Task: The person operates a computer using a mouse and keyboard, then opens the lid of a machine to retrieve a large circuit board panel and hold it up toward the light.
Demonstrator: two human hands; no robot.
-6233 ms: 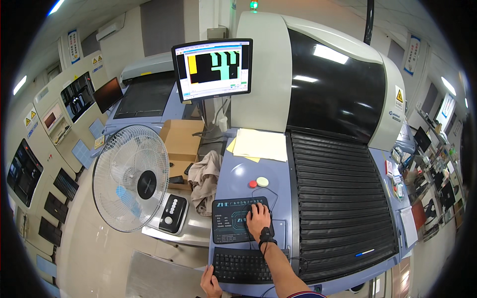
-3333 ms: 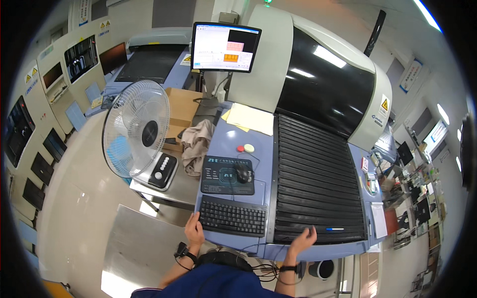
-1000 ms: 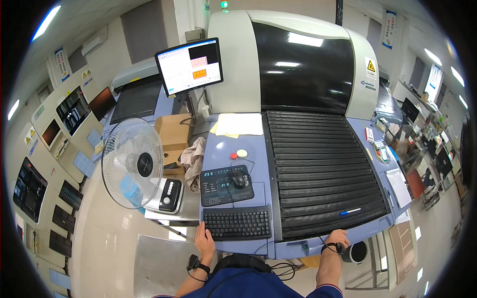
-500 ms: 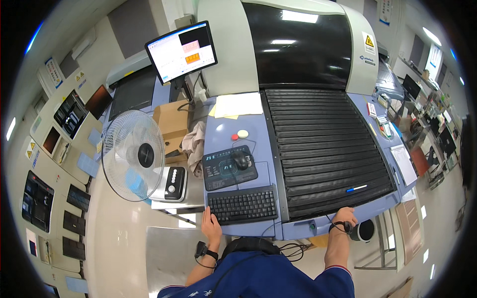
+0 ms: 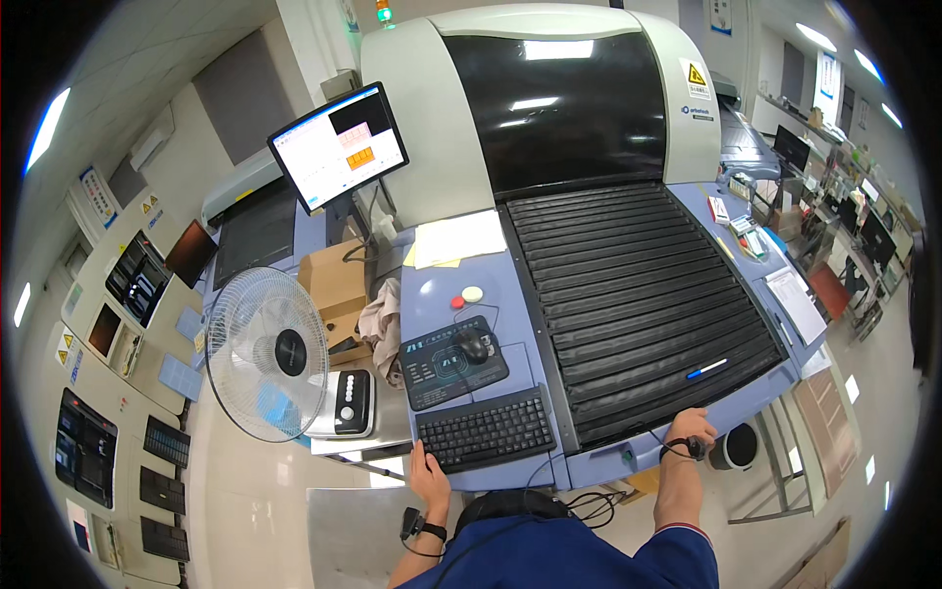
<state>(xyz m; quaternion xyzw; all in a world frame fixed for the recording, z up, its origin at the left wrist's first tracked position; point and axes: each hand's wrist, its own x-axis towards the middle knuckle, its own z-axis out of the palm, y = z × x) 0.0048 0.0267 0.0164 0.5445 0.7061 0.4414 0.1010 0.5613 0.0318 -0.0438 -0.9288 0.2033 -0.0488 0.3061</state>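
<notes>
Right hand (image 5: 692,429) curls over the front lip of the black slatted cover (image 5: 648,304), low at the machine's near edge, fingers closed on that rim. Left hand (image 5: 429,471) rests flat, fingers spread, just beside the keyboard (image 5: 488,429) on the blue tabletop (image 5: 437,294). That cover looks flexible and ribbed, probably heavy; I'd grip the stiff front edge, not the slats.

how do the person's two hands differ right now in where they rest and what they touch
The left hand lies at the near left corner of the black keyboard, on the blue console. The right hand sits far to the right, at the front edge of the black ribbed roller cover, touching no keys. The left looks flat with fingers forward; the right looks curled over the edge. Both wrists wear a dark band.
</notes>
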